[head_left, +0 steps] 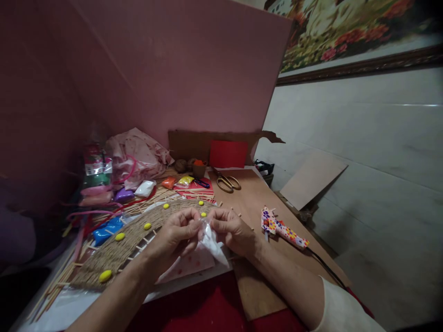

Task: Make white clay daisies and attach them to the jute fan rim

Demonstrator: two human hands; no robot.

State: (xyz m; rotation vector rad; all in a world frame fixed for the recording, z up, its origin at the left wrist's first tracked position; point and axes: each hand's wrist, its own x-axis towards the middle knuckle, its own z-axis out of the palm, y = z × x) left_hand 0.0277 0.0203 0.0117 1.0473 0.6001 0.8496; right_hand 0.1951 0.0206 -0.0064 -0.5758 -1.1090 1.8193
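Observation:
My left hand (183, 230) and my right hand (230, 228) meet near the middle of the view, fingers pinched on a small clear plastic bag (212, 244) with something white in it. The bag hangs down between them. Behind and to the left lies a curved band of woven twine (131, 237) on thin wooden sticks, dotted with several yellow discs (147, 226). The lower part of the band passes behind my left forearm.
Gold-handled scissors (226, 183) lie on a brown board (247, 193). A flower-patterned glue gun (282, 228) with a black cord rests at the right. Colored clay packets, including a blue one (108, 229), and pink cloth (138, 152) are at the left.

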